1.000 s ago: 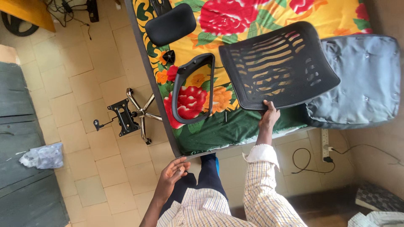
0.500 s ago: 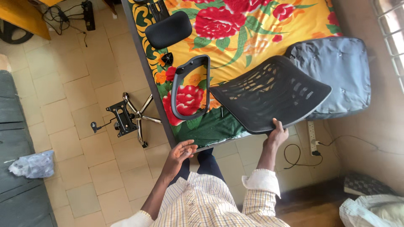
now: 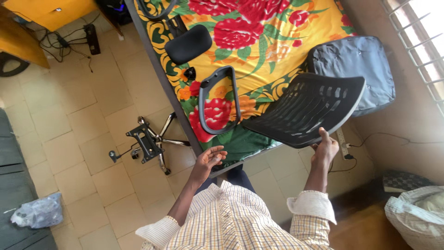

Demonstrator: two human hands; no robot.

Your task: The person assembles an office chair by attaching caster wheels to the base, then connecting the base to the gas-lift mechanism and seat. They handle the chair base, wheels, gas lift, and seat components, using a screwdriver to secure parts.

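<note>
My right hand (image 3: pixel 325 148) grips the near edge of a black mesh chair back (image 3: pixel 305 109) and holds it tilted above the corner of a bed with a yellow, red-flowered sheet (image 3: pixel 273 28). My left hand (image 3: pixel 210 157) hovers open near the bed's front edge, holding nothing. Just beyond it a grey loop-shaped armrest (image 3: pixel 218 99) lies on the sheet. A black padded headrest (image 3: pixel 188 44) lies further up the bed with a small black knob (image 3: pixel 189 72) beside it.
A chrome star base with casters and a black tilt mechanism (image 3: pixel 150 141) sits on the tiled floor left of the bed. A grey seat cushion (image 3: pixel 365 60) lies on the bed's right side. A power strip (image 3: pixel 343 139), plastic bag (image 3: pixel 39 210) and white sack (image 3: pixel 416 215) are on the floor.
The mesh chair back has swung right and tilted flatter, lifted off the sheet. My left hand rose from near my leg toward the bed edge.
</note>
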